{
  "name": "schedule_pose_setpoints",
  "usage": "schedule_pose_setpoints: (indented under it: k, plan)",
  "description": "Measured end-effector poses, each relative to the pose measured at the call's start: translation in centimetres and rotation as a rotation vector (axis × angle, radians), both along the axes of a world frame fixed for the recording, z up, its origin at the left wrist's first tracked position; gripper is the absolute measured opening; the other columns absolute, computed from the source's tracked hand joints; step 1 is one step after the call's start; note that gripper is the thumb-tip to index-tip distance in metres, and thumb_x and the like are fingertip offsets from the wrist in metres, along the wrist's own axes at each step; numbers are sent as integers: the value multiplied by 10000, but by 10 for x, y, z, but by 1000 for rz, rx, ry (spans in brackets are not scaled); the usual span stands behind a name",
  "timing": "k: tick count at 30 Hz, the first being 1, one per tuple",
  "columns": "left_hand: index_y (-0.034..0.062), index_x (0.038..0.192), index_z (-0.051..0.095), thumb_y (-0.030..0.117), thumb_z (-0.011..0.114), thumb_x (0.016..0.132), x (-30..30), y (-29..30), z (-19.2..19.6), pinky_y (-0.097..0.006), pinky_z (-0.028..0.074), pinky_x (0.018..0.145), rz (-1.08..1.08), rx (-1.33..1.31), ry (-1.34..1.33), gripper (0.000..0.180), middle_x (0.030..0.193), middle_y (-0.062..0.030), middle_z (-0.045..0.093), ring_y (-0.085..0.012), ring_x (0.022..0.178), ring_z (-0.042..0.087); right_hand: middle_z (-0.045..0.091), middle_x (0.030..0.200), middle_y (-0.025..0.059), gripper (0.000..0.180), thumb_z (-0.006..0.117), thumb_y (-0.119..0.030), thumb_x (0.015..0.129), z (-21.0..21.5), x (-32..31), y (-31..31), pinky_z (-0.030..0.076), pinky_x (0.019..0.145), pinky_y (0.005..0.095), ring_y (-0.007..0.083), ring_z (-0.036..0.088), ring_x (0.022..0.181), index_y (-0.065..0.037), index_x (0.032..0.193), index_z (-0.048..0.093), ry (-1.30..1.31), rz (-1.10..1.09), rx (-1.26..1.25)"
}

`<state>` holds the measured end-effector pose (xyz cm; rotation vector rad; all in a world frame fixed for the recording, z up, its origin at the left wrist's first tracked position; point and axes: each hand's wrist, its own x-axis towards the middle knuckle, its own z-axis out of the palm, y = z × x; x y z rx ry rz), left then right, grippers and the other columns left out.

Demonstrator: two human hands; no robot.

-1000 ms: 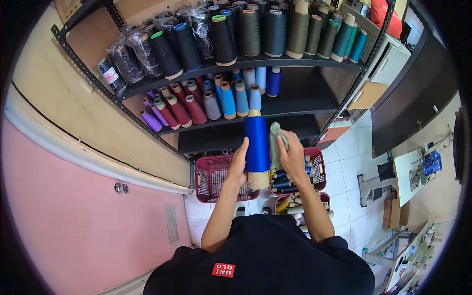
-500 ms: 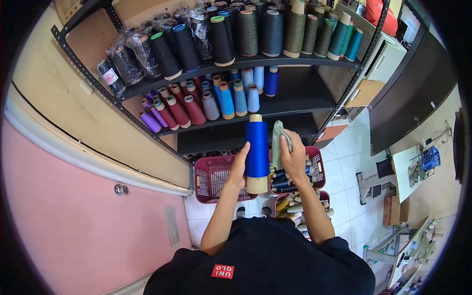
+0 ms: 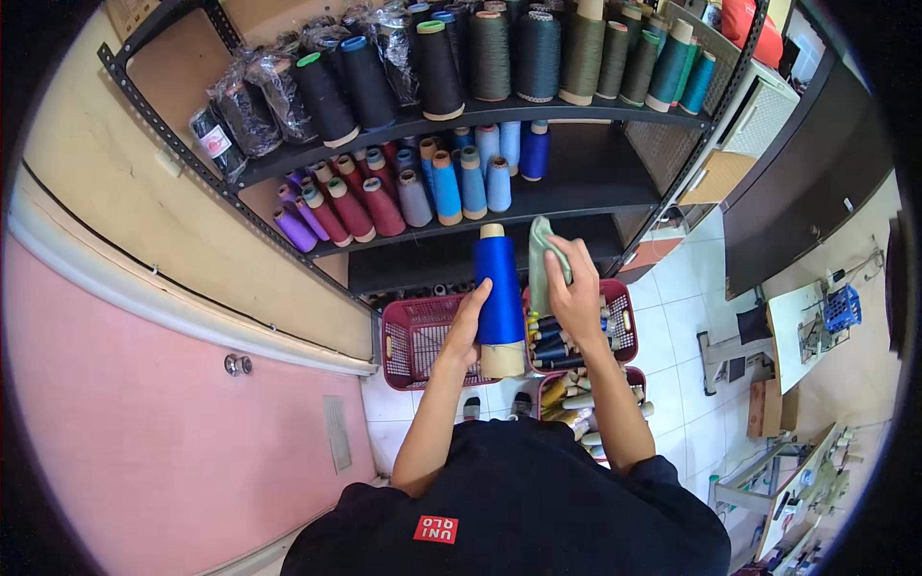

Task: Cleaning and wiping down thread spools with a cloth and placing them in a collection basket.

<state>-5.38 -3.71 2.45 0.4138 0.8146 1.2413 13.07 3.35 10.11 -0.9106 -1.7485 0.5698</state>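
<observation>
A large cone of blue thread (image 3: 498, 293) is held nearly upright in front of me, its pale tip up and its bare tan base down. My left hand (image 3: 468, 324) is closed round its left side, with the thumb lying on the blue thread. Just right of the cone, my right hand (image 3: 574, 291) grips a light green cloth (image 3: 541, 261) between thumb and fingers. A small gap separates the cloth from the cone.
A black metal shelf (image 3: 615, 195) ahead bears several thread cones: dark and green above, purple, red and blue below. A maroon basket (image 3: 408, 312) sits below left; another basket (image 3: 629, 331), full of cones, is at right. A pink door (image 3: 163, 413) stands left.
The blue cone's top has tipped slightly to the left. My right hand and the cloth have shifted a little up. The shelf sits slightly differently in view.
</observation>
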Motion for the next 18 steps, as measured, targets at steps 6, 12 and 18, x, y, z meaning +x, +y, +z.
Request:
schedule_pose_setpoints:
  k: [6,12,18]
  plan:
    - [93,1523,520,432,809,1011,18,8,10,-368,661,823,105,10,78,678,1187,-82,692,-179,975,736,638,1066,203,241,652,-84,1069,-13,-17,5,535,848,426,381,662,936,9,1288,686,-55,92,56]
    - [55,1531,504,288,880,956,16,17,10,-359,613,932,102,110,201,726,1270,-83,670,-170,1088,692,636,1117,196,273,650,-7,1039,0,4,33,539,892,417,363,663,1021,-26,1307,703,-98,9,73]
    - [45,1504,517,274,886,948,27,32,21,-349,606,936,169,298,324,706,1282,-92,671,-168,1109,688,645,1236,206,440,630,135,888,24,-11,49,572,954,450,421,669,1123,-90,1246,750,-281,147,412]
